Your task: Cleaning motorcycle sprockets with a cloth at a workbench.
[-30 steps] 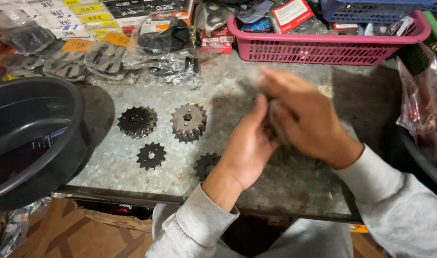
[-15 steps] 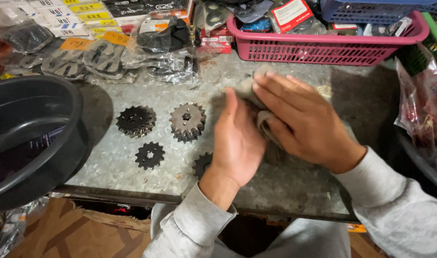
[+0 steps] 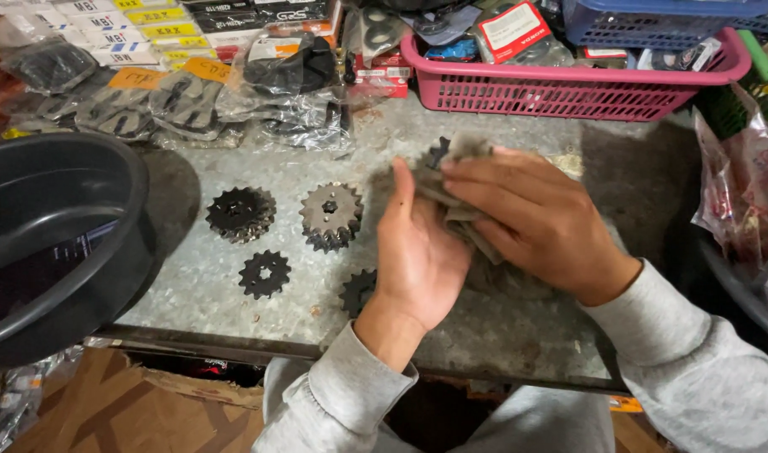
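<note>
My left hand (image 3: 413,252) is palm-up over the metal tabletop (image 3: 518,335) and cradles a dark toothed sprocket (image 3: 438,153); only a few of its teeth show at the top. A grey cloth (image 3: 469,149) is wrapped over the sprocket. My right hand (image 3: 539,222) lies across it with the fingers flat, pressing the cloth against the sprocket and my left palm. Both hands are a little above the table, right of centre.
On the table to the left lie a dark sprocket stack (image 3: 241,214), a grey sprocket stack (image 3: 331,216), a flat black sprocket (image 3: 265,273) and another sprocket (image 3: 359,292) half hidden under my left wrist. Black basin (image 3: 57,235) far left, pink basket (image 3: 568,88) behind, bagged parts (image 3: 182,105) back left.
My left hand has opened from a clasp and turned palm-up. My right fingers have slid left over the cloth, and the sprocket's teeth now show above it.
</note>
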